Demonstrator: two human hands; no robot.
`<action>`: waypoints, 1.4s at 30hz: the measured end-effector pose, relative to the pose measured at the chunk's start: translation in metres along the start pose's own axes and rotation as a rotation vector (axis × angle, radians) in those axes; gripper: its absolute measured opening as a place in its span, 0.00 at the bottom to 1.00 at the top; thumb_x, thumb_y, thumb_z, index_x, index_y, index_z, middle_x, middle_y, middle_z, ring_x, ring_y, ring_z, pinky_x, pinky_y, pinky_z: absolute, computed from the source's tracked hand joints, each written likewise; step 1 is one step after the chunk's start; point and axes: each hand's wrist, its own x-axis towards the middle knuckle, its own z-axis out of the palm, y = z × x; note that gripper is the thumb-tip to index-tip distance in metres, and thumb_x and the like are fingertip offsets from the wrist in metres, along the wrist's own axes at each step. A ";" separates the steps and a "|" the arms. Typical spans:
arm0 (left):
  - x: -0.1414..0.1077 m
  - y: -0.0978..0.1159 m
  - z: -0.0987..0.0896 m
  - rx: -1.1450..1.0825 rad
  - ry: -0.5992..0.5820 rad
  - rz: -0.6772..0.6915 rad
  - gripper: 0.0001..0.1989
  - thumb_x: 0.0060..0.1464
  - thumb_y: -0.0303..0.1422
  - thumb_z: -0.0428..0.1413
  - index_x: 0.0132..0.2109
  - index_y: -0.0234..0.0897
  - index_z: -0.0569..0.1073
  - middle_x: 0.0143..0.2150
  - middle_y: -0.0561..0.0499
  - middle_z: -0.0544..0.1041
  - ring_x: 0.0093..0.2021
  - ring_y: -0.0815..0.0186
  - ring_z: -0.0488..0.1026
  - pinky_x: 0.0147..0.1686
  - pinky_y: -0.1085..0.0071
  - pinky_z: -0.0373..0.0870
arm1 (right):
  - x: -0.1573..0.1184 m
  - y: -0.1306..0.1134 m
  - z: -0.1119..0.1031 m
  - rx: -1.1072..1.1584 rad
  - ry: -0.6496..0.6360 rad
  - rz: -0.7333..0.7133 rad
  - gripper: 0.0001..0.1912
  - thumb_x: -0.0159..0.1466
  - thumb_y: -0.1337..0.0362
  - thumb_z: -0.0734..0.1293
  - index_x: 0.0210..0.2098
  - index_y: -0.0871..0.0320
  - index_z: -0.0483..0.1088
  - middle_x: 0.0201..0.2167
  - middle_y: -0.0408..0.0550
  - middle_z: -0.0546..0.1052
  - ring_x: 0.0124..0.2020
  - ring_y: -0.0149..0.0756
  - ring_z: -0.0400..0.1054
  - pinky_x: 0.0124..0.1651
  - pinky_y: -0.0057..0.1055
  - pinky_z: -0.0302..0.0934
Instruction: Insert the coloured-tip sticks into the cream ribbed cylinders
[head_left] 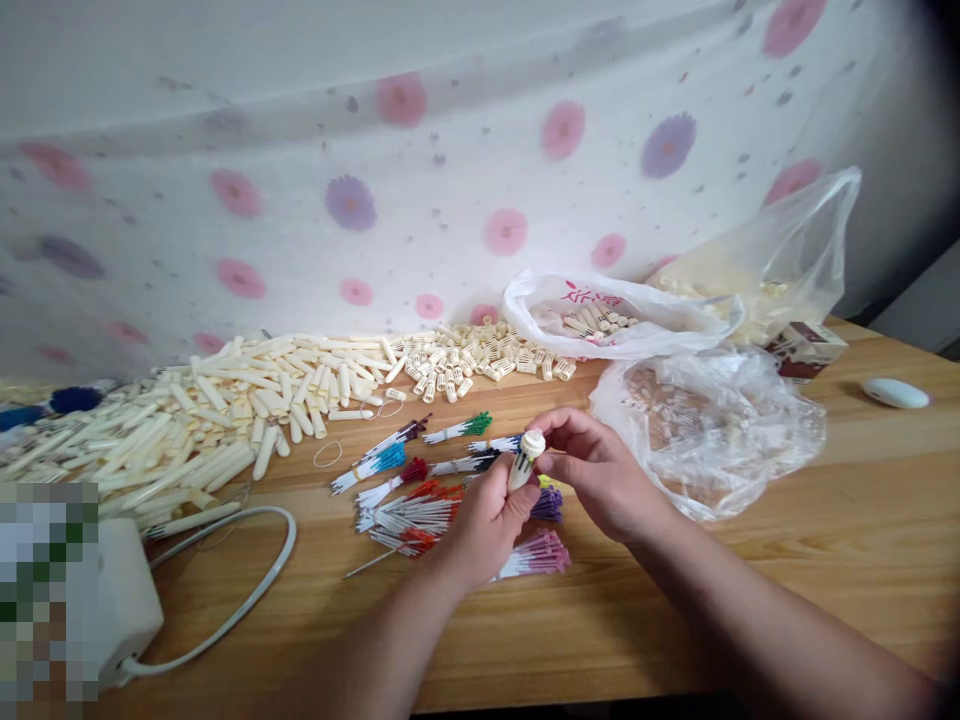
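My left hand (487, 520) is wrapped round a cream pen body (523, 466) with dark slots near its top, held tilted upward. At its white top end, the thumb and fingers of my right hand (585, 465) are closed together close to the cap; whether they pinch a small part is hidden. Under and around my hands lie bundles of thin white refills with coloured ends: green (474, 425), light blue (386, 458), orange (420, 510), pink (541, 554) and purple (550, 503).
Cream tubes (225, 400) are heaped at the left, slotted pieces (480, 358) at the back. An open bag (622, 318) holds pens; a crumpled clear bag (712, 425) lies right, near a small box (808, 350) and a white oval object (895, 393). A white cable (259, 590) curves at front left.
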 end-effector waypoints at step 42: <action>0.014 -0.027 -0.013 0.022 0.250 -0.061 0.18 0.53 0.45 0.52 0.45 0.38 0.69 0.34 0.49 0.72 0.29 0.67 0.68 0.33 0.72 0.67 | 0.182 0.010 -0.201 -1.710 0.331 0.109 0.16 0.65 0.59 0.63 0.49 0.61 0.66 0.47 0.51 0.70 0.44 0.37 0.68 0.46 0.41 0.65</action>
